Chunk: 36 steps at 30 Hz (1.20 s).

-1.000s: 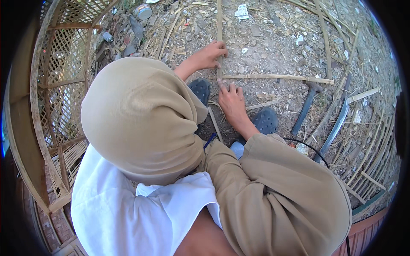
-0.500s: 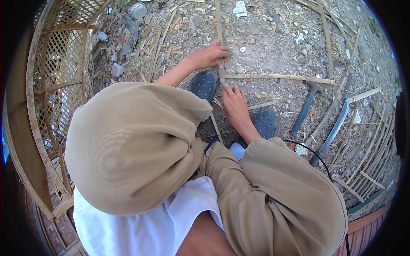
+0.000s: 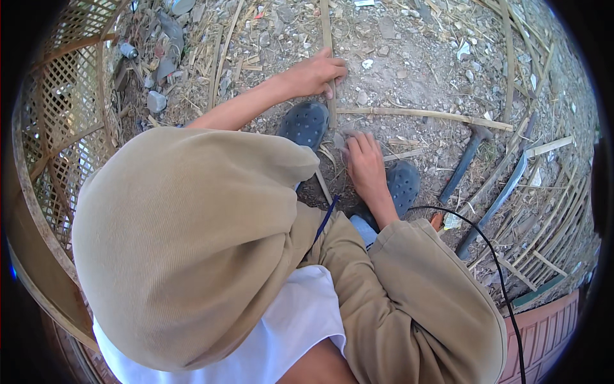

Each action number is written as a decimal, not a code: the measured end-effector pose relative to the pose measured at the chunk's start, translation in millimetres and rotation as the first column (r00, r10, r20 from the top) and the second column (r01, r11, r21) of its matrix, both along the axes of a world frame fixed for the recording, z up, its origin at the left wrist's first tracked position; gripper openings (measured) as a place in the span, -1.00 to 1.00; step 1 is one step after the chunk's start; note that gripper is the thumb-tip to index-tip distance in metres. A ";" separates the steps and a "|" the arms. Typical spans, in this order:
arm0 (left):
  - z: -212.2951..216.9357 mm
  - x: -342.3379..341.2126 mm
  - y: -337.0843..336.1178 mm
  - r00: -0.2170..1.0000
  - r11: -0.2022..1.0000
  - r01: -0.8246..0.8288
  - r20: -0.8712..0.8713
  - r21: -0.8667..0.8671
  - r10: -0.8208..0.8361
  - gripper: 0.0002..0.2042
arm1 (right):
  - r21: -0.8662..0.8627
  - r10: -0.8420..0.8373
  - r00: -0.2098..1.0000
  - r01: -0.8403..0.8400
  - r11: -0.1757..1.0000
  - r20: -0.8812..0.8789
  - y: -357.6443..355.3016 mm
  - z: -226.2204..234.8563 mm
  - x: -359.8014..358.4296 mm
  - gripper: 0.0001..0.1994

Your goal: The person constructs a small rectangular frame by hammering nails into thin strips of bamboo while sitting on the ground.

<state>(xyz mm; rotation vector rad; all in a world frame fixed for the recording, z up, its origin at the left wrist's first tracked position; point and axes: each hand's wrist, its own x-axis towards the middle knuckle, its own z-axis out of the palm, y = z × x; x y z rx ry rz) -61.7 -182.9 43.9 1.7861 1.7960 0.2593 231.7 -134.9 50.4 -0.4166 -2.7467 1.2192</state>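
A long bamboo strip (image 3: 327, 29) lies on the ground, running away from my feet. My left hand (image 3: 316, 75) is closed over it with thumb and fingers, a little way from its near end. Beside that near end a second, crosswise bamboo strip (image 3: 425, 113) reaches to the right. My right hand (image 3: 369, 168) is low over the dirt between my shoes, apart from both strips. Its fingers are bent together, and something greyish and blurred shows at the fingertips. Dark clogs (image 3: 306, 125) are on my feet, the left one close to the strip's end.
A hammer (image 3: 462, 165) and a long-bladed knife (image 3: 502, 195) lie at my right. Beyond them is a slatted bamboo piece (image 3: 550, 233). A woven lattice frame (image 3: 67, 105) stands at the left. A black cable (image 3: 489, 246) crosses near my right knee. Rubble and splinters litter the ground.
My right hand has drawn back from the strip's near end, toward me and slightly right. My left hand keeps its hold on the strip. The view has shifted a little.
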 end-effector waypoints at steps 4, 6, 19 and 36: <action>6.8 6.4 1.3 0.997 0.997 -0.081 -0.011 -0.011 0.081 -0.63 | 0.076 -0.144 0.988 0.148 0.986 -0.056 13.4 13.1 -12.2 -0.85; 10.8 6.7 -0.3 0.995 0.995 -0.100 -0.007 0.011 0.100 -0.64 | 0.142 -0.201 0.979 0.204 0.969 -0.032 19.9 11.3 -21.1 -0.85; 10.2 3.6 -3.8 0.996 0.992 -0.083 -0.015 0.093 0.085 -0.73 | 0.019 -0.230 0.951 0.231 0.973 0.206 71.1 20.4 -31.1 -0.74; 6.7 11.8 16.3 0.999 0.988 -0.036 -0.014 0.149 0.038 -0.80 | -0.031 -0.358 0.933 0.358 0.933 0.027 76.2 7.3 -28.8 -0.81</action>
